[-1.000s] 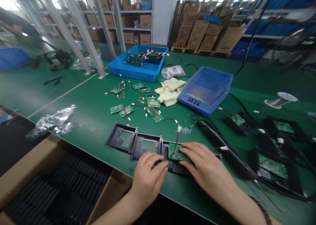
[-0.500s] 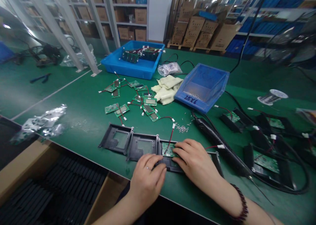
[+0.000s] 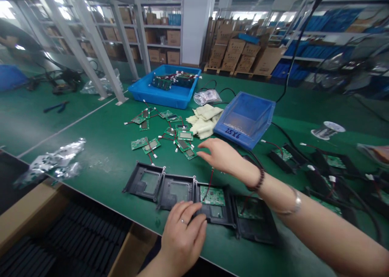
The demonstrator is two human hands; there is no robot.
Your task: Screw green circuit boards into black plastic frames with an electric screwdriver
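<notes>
My left hand (image 3: 184, 232) is curled on the near edge of a black plastic housing (image 3: 228, 216), thumb and fingers at its lower left corner. Inside that housing lies a green circuit board (image 3: 212, 195) with a red-and-black wire. My right hand (image 3: 217, 153) hovers over the bench, thumb and fingers apart and holding nothing. Close by its fingertips is a loose pile of small display circuit boards (image 3: 185, 135). Two housings without boards, an end housing (image 3: 142, 180) and a middle housing (image 3: 176, 188), stand to the left. On the right, another housing (image 3: 258, 224) contains a board.
Behind the boards stand a blue tray (image 3: 161, 101) of wired boards and a blue bin (image 3: 243, 137) marked 25X6. Pale cloths (image 3: 203, 121) lie between them. More housings with boards (image 3: 287, 157) and a solder spool (image 3: 328, 130) are at right. A carton (image 3: 21, 212) sits below the bench edge.
My right hand has left the board in the housing and moved up and away, towards the loose boards. The left hand stays at the housing edge. The camera view has tilted upward.
</notes>
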